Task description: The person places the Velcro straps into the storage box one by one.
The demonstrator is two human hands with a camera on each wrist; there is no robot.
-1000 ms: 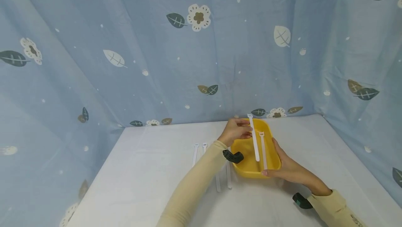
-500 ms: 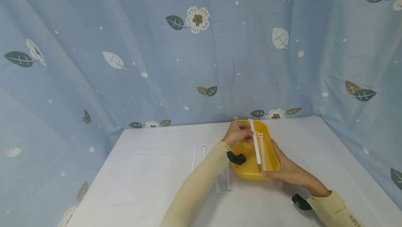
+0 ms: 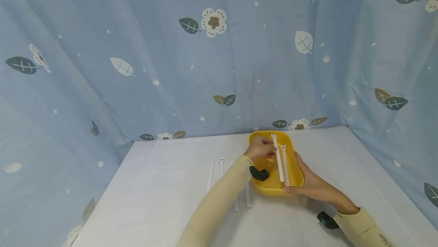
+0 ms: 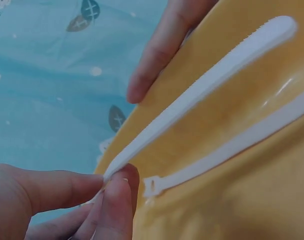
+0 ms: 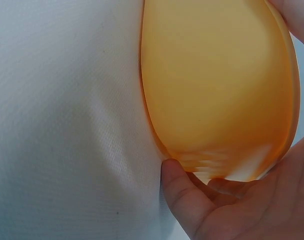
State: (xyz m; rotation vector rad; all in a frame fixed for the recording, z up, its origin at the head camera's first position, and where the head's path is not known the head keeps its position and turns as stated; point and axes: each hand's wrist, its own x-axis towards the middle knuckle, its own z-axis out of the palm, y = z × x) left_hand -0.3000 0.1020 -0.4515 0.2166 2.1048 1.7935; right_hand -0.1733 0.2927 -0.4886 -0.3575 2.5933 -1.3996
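Note:
My left hand (image 3: 260,149) pinches a white hook-and-loop cable tie (image 3: 278,159) near its slotted head, between thumb and fingers. In the left wrist view the held tie (image 4: 207,85) slants over a yellow plastic tray (image 4: 232,210). A second white tie (image 3: 286,165) lies inside the tray, to the right of the held one and roughly parallel. With my right hand (image 3: 315,184) I hold the tray (image 3: 273,191) at its near right corner, thumb at the near rim and fingers along the outer side. The right wrist view shows the tray's yellow wall (image 5: 217,90) close up.
Several more white ties (image 3: 210,173) lie side by side on the white table (image 3: 164,193), left of the tray, partly behind my left sleeve (image 3: 219,205). A blue patterned curtain (image 3: 164,98) hangs along the back and sides.
My left hand has lowered the held tie a little into the tray, nearer the lying tie. The right hand keeps its hold on the tray.

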